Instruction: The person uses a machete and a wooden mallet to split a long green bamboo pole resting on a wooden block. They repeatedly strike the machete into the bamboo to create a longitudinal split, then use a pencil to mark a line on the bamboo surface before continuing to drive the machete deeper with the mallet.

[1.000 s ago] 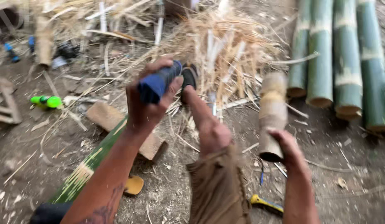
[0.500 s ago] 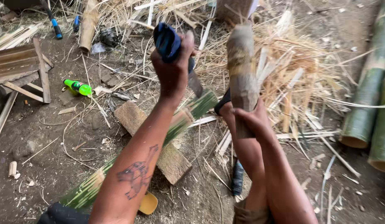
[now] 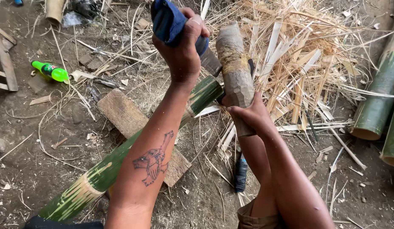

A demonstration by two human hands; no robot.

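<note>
Soft, even daylight falls on my work here, bright without glare. Shadows under my forearms and the wooden block (image 3: 133, 127) are faint. Focus is sharp nearly everywhere; only the far corners smear and bend slightly.

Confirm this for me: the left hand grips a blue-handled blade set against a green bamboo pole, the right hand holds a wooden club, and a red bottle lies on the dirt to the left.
One detail is off: the bottle is green, not red, as the head view shows. The rest stands: the left hand grips the blue-handled blade against the green bamboo pole, and the right hand holds the wooden club.
</note>
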